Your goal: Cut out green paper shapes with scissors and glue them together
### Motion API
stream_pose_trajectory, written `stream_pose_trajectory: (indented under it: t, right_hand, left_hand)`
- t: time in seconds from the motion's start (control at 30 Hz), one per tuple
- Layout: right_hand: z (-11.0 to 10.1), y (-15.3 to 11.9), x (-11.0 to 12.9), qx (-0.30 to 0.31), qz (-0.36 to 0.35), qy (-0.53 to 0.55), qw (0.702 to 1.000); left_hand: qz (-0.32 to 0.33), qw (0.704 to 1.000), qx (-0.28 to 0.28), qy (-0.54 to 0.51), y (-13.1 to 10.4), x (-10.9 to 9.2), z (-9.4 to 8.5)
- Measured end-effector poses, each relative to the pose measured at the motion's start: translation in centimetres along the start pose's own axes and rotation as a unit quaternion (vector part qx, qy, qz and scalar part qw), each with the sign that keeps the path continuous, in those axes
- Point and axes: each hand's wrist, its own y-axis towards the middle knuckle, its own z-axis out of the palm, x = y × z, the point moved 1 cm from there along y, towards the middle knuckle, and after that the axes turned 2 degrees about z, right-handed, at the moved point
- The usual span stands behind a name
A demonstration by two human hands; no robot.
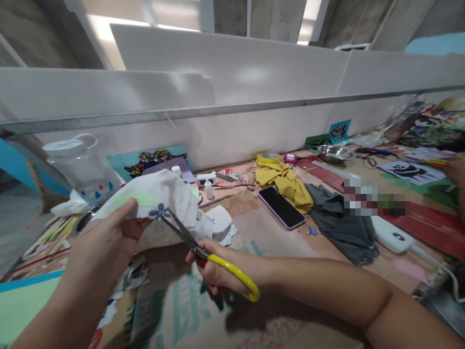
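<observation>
Where the white sheet (160, 186) is: raised in front of the left hand (109, 237), its near edge caught between thumb and fingers, with more of it trailing rightward toward the worktable.
Left hand: closed in a pinch on the sheet, thumb on top beside a pale green patch.
Blue flower (159, 212): printed on the sheet, just right of the left fingertips.
Right hand (221, 266): curled around the yellow-handled scissors (189, 240), below and to the right of the flower.
Blades: slightly parted, tips pointing up and left at the flower's right side; whether they touch the sheet, I cannot tell.
Cardboard (156, 295): beneath both hands, marked with green characters.
Phone (282, 207): lying face up beyond the right hand, beside a yellow cloth (285, 182).
</observation>
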Motion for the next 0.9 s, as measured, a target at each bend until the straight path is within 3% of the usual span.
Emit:
stream_pose_trajectory:
  t: [0.2, 0.4, 0.63, 0.9]
  right_hand:
    - [1.1, 0.1, 0.1, -0.017, 0.066, 0.057, 0.996]
    - [1.2, 0.0, 0.0, -0.029, 0.037, 0.066, 0.997]
    - [1.5, 0.0, 0.3, -0.054, 0.036, 0.074, 0.995]
    - [1.6, 0.3, -1.2, -0.081, 0.008, 0.172, 0.982]
  left_hand:
    - [-0.029, 0.998, 0.041, -0.038, -1.2, 0.3, 0.7]
    - [-0.029, 0.998, 0.003, -0.053, -2.1, 1.1, 1.1]
    - [-0.017, 0.998, 0.013, -0.053, -2.6, 2.2, 1.7]
    - [-0.010, 0.997, 0.021, -0.077, -3.8, 2.9, 2.4]
